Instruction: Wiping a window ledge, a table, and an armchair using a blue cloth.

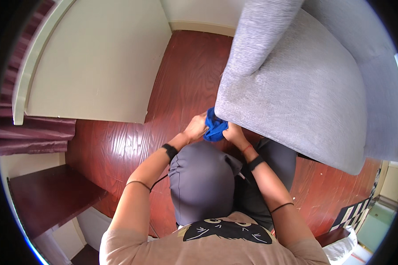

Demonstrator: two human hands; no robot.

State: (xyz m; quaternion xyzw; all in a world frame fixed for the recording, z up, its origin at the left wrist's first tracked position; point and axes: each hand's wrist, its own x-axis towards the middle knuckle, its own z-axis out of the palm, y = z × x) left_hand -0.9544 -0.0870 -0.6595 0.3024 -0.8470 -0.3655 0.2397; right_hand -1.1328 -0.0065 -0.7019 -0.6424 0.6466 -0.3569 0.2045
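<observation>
While the left hand [196,128] pinches one side of a scrunched-up blue cloth [215,131], the right hand [233,133] has the other, so it's bunched right between them, with a grey sofa [296,97] just beyond the right one.

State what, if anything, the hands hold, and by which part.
A bunched blue cloth: the left hand holds its left side, the right hand its right side.

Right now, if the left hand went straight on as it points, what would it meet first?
The left hand would meet the blue cloth first; beyond it, perhaps the sofa, though depth is unclear.
</observation>
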